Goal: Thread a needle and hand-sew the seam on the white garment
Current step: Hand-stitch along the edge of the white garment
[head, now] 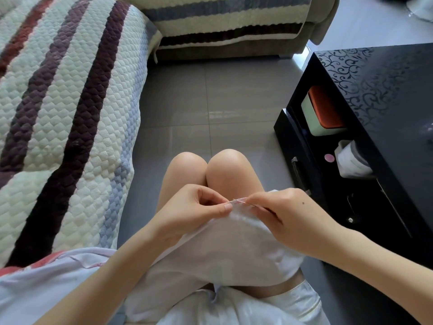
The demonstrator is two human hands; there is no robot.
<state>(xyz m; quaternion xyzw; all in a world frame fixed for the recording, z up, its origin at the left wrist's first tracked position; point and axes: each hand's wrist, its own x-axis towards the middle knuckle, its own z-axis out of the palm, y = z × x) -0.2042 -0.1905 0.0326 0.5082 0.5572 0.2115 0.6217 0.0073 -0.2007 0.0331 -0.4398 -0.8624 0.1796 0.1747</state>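
**Two hands pinched at the garment's top edge**

We start at the needle (241, 201), a thin metal sliver lying almost level along the upper edge of the white garment (234, 254). The right hand (288, 214) pinches its right end between thumb and fingertips. The left hand (196, 207) pinches the fabric's edge just left of the needle's point, thumb on top and fingers curled behind. We cannot make out any thread with certainty; there is only a faint pinkish trace by the needle.

The garment hangs from that pinched edge and spreads over the person's lap. Just beyond its top edge we see two bare knees (225, 165), pressed together.

Beyond the garment lies the floor (210, 102), large grey glossy tiles that catch a pale reflection. To the garment's left runs a quilted cover (65, 118), cream with dark brown, maroon and blue-grey stripes, draped over a seat. Far beyond the garment, another sofa section (222, 24) carries a similar striped cover.

To the garment's right stands a black table (386, 102) with a glossy top patterned in scrolls. On its open shelf facing the garment we see a pale box with an orange lid (323, 111), and nearer the garment a white roll-like object (351, 160) that is too unclear to name.
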